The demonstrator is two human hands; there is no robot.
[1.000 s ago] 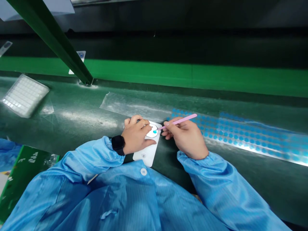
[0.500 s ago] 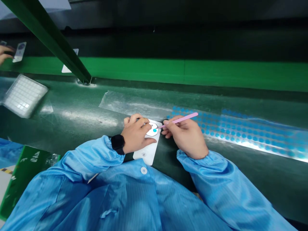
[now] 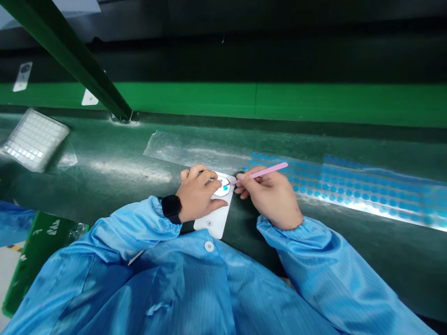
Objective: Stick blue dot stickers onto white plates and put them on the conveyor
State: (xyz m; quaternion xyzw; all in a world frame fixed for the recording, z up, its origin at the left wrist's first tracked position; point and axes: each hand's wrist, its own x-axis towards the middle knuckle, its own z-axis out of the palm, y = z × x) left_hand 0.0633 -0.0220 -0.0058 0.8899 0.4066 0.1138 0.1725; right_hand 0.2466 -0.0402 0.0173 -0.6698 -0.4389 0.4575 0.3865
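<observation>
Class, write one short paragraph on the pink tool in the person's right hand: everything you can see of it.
The pink tool is slim, straight and smooth, perhaps plastic or coated metal, with a rounded outer end and a thin tip too small to identify. It slants from upper right to lower left, gripped nearer its tip by the right hand. The tip is beside the blue dot over the white plate; whether it touches is unclear.

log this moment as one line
left hand: on white panel | right hand: holds pink tool, tip at blue dot | blue-dotted sheet: beyond right hand
</observation>
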